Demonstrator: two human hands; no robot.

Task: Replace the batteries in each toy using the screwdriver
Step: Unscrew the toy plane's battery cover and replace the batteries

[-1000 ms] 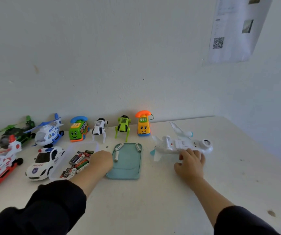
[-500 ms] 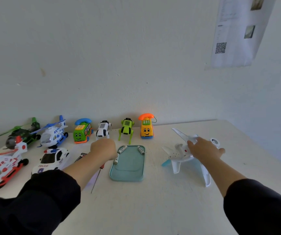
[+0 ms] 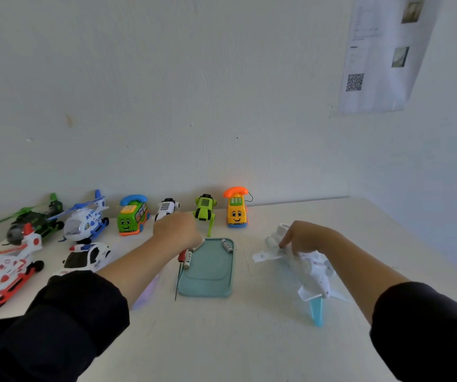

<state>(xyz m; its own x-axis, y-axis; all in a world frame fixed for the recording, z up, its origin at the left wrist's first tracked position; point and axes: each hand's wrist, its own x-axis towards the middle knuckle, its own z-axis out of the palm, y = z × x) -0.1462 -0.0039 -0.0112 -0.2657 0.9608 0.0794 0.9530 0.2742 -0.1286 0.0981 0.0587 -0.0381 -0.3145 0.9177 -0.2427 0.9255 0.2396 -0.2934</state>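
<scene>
My left hand [image 3: 176, 232] is curled round the red handle of the screwdriver [image 3: 178, 274], whose thin shaft points down toward me beside the teal tray [image 3: 208, 289]. Loose batteries [image 3: 226, 245] lie at the tray's far end. My right hand [image 3: 310, 238] grips the white toy airplane [image 3: 315, 271] to the right of the tray. The airplane is blurred and tilted, with a blue tip pointing toward me.
Toys line the wall: a green helicopter [image 3: 34, 216], a blue-white helicopter [image 3: 87, 219], a green phone bus [image 3: 132, 216], a white robot dog [image 3: 166, 208], a green robot dog [image 3: 205, 209], a yellow phone car [image 3: 237, 212]. A red-white helicopter [image 3: 4, 268] and a police car [image 3: 87, 257] stand at left.
My left hand took the screwdriver from beside the battery box and carried it up next to the tray. My right hand picked up the airplane and swung it round toward me.
</scene>
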